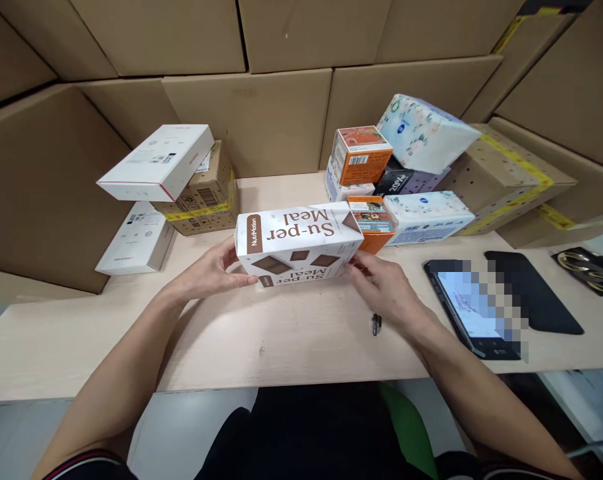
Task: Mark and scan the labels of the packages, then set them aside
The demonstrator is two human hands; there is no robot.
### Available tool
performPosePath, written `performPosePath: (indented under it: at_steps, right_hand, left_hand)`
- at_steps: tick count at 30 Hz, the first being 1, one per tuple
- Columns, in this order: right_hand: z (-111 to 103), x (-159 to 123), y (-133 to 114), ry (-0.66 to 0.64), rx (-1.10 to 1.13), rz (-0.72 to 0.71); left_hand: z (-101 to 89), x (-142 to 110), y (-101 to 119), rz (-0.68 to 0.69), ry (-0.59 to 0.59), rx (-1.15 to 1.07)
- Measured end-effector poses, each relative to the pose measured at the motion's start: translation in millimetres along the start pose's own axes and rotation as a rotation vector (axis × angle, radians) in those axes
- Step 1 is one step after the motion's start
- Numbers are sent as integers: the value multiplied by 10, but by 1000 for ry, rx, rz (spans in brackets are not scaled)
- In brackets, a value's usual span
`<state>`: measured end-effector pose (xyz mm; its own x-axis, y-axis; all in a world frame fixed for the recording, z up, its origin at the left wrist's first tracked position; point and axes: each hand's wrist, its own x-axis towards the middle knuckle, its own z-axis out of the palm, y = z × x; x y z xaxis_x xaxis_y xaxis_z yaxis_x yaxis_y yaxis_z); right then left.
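Observation:
A white and brown "Su-per Meal" box is held between both hands over the middle of the table, its lettering upside down to me. My left hand grips its left end, thumb along the lower front edge. At the opposite end, my right hand is closed on the lower right corner, its fingertips partly hidden behind the box. Just behind that corner stands an orange box, partly covered by the held one. A small dark object lies on the table below my right hand.
White boxes and a brown carton are stacked at left. At right are an orange box, floral tissue packs and a yellow-taped carton. A lit phone-like device lies near the front right. Cardboard walls enclose the table.

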<state>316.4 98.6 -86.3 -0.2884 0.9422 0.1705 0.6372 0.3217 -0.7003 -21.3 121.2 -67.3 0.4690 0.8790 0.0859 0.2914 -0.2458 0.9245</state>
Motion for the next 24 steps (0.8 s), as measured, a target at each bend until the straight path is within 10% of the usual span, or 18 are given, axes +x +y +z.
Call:
performPosePath:
  at_steps: [10,17,24]
  right_hand:
    - [-34,-23,7,144,11,-113]
    - [-128,-46,-115,-44,-68,-47]
    - [-267,-299,-260,-285,-641,188]
  left_hand:
    - [31,-31,162,-174,39,-145]
    - [-34,-20,34,-395,39,-266]
    - [-95,16,-77,-554,-30,-365]
